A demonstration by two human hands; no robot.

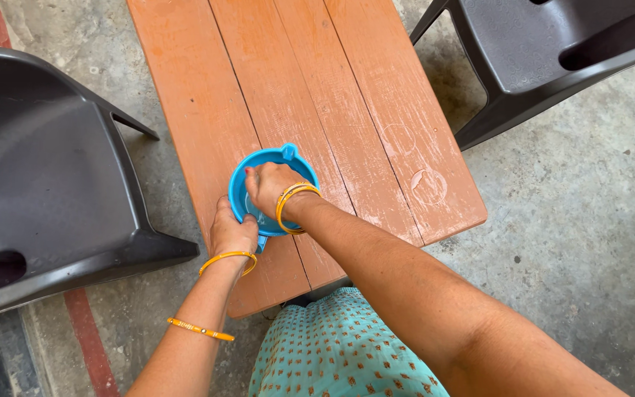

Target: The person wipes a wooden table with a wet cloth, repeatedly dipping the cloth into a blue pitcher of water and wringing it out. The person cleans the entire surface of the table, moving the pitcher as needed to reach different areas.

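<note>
A blue plastic jug (262, 160) with a spout at its far side stands on the near part of an orange wooden table (310, 88). My left hand (231, 229) grips the jug's outer wall and handle at its near left side. My right hand (270, 187) reaches down into the jug's mouth, fingers bent inside it; whether it holds anything there is hidden. Both wrists wear yellow bangles.
A dark grey plastic chair (45, 176) stands at the table's left and another (545, 51) at the far right. The floor is bare concrete with a red painted line (86, 342). My teal patterned clothing (339, 345) fills the bottom centre.
</note>
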